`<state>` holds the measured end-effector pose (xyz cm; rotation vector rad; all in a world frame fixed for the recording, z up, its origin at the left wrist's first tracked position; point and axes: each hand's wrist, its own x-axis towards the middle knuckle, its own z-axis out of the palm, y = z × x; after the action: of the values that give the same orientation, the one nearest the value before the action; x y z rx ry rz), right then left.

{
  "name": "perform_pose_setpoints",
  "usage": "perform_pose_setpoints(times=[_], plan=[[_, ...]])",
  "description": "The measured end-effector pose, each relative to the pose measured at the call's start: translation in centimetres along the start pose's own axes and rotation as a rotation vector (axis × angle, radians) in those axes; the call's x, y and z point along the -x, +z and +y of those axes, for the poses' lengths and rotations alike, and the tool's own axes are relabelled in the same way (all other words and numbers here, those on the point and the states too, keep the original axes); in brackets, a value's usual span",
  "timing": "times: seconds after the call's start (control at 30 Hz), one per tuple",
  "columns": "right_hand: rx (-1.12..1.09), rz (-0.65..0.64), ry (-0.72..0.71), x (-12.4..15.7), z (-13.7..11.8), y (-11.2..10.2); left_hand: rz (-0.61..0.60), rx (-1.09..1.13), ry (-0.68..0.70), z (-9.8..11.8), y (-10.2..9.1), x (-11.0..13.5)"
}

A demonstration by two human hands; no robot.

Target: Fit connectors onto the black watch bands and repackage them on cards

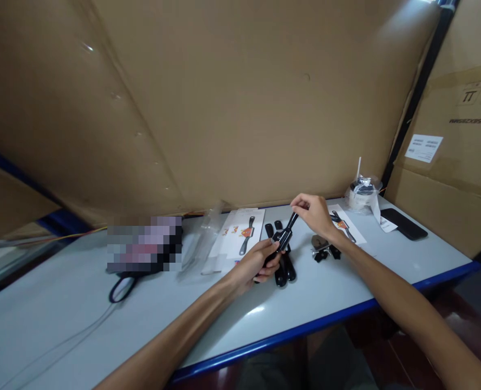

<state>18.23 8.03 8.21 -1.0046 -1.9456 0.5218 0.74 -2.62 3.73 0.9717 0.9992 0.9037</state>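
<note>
A black spokeshave with two handles is held at a slant over the table. My left hand is closed round its lower handle and middle. At the upper handle's tip, the fingers of my right hand are pinched together; whether something small is also between them is hidden. Under my left hand, more black spokeshave bodies lie side by side on the table, partly covered. Right of them is a small group of loose metal and black parts.
Printed sheets and a clear plastic bag lie left of my hands. Another sheet, a bagged cup and a black phone-like slab are at right. A pixelated item with a strap lies far left. Cardboard walls enclose the table.
</note>
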Motion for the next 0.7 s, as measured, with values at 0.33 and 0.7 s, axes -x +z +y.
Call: perform_pose_setpoints(times=[0.33, 0.7], plan=[[0.526, -0.110, 0.160, -1.7, 2.1, -4.3, 0.056, 0.095, -0.019, -0.2, -0.4, -0.5], [0.565, -0.896, 0.297, -1.5, 4.1, -6.8, 0.106, 0.117, -0.013, 0.0, 0.1, -0.3]])
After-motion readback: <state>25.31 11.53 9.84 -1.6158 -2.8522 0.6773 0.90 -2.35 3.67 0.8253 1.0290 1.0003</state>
